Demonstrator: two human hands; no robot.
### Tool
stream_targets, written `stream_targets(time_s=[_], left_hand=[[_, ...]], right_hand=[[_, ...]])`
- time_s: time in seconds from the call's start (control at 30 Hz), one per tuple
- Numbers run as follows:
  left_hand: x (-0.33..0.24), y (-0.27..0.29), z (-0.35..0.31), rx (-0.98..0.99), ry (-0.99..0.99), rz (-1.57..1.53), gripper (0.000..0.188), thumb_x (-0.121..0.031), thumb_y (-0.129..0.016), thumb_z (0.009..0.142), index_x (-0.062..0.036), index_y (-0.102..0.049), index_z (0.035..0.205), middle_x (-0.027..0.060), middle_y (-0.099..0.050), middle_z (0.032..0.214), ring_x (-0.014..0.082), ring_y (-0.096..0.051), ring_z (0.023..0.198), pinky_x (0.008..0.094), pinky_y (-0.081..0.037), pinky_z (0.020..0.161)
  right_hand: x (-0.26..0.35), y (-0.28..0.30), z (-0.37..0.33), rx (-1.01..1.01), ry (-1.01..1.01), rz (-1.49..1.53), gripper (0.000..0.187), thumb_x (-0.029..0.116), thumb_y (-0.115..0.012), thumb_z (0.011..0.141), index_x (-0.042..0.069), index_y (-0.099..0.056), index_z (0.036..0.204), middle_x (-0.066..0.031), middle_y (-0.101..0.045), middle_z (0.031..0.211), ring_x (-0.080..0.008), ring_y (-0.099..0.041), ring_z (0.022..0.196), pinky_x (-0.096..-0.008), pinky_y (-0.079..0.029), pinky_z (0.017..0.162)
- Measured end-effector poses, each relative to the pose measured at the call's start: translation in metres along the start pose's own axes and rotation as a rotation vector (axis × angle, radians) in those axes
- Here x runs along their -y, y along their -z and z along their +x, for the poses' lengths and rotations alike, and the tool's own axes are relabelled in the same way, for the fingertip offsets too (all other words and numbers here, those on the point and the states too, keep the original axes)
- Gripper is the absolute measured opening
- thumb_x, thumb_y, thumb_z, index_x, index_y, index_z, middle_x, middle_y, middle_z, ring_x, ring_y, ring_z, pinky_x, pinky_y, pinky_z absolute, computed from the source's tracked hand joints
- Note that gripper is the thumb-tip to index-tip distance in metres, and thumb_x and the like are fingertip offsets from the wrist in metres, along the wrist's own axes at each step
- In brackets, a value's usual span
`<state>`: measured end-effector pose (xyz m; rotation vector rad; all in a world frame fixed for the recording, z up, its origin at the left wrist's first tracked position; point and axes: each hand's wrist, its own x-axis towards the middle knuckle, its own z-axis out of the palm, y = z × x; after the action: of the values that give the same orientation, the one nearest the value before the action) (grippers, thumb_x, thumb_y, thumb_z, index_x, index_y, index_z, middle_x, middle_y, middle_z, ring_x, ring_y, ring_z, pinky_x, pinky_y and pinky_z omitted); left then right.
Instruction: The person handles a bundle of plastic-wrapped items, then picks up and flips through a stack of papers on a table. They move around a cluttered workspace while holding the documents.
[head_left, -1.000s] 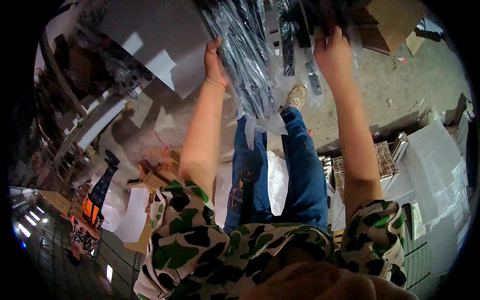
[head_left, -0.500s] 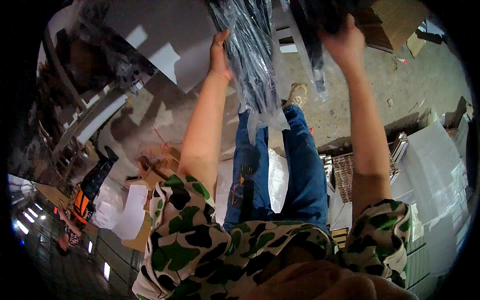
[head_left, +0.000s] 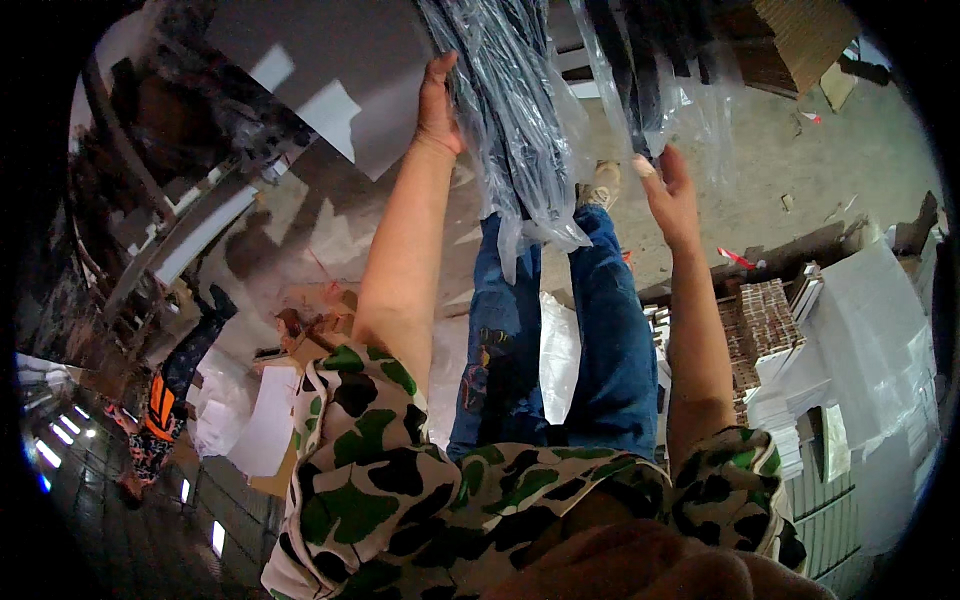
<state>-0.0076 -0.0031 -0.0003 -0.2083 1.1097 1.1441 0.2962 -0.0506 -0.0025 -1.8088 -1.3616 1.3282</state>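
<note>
A long bundle of black strips in clear plastic [head_left: 510, 110] hangs over my legs at the top middle, its loose plastic end toward me. Against its left side is my left hand [head_left: 438, 110], with the thumb up along the edge and the other fingers partly hidden, gripping it. To the right is a second bundle of dark strips in clear plastic [head_left: 625, 70]. Just below its near end my right hand [head_left: 672, 200] has its thumb and fingers apart. Whether the fingertips touch the plastic I cannot tell.
A dark grey panel [head_left: 350, 60] lies at upper left, brown cardboard [head_left: 800, 40] at upper right. Stacked white-and-brown pieces [head_left: 765, 320] and plastic-covered sheets [head_left: 870, 320] stand at right. Cardboard boxes [head_left: 315, 310] are at left; farther left is a person in an orange vest [head_left: 163, 405].
My right hand has come down toward me from the upper part of the right bundle to its near end, and its fingers have opened. The left hand stays on its bundle, nearly unmoved.
</note>
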Motion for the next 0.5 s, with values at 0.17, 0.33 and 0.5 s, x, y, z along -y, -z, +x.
stream_targets(time_s=[0.17,0.33,0.5], left_hand=[[0.001,-0.001,-0.001,0.014,-0.009,-0.030,0.054,-0.043,-0.063,0.069,-0.0079,-0.055,0.108,0.0082,-0.061,0.101,0.0278,-0.056,0.093,0.0419,-0.044,0.084],[0.005,0.000,0.007,0.107,0.021,-0.138,0.053,-0.040,-0.064,0.069,-0.0079,-0.053,0.110,0.0080,-0.059,0.105,0.0281,-0.055,0.095,0.0426,-0.044,0.086],[0.009,-0.009,-0.004,0.046,0.031,-0.124,0.055,-0.040,-0.064,0.068,-0.0058,-0.053,0.110,0.0109,-0.060,0.104,0.0315,-0.056,0.094,0.0457,-0.043,0.087]], right_hand=[[0.027,-0.034,0.045,0.649,-0.548,0.116,0.040,0.031,-0.057,0.086,0.001,-0.053,0.112,-0.0064,-0.059,0.102,-0.0145,-0.053,0.095,-0.0283,-0.042,0.082],[0.004,-0.091,0.040,0.521,-0.828,0.554,0.033,0.028,-0.057,0.086,0.002,-0.057,0.108,-0.0036,-0.060,0.098,-0.0127,-0.055,0.089,-0.0274,-0.043,0.080],[0.031,-0.067,0.038,0.569,-0.612,0.387,0.029,0.022,-0.057,0.085,0.003,-0.057,0.107,-0.0004,-0.061,0.092,-0.0104,-0.055,0.081,-0.0237,-0.042,0.073]])
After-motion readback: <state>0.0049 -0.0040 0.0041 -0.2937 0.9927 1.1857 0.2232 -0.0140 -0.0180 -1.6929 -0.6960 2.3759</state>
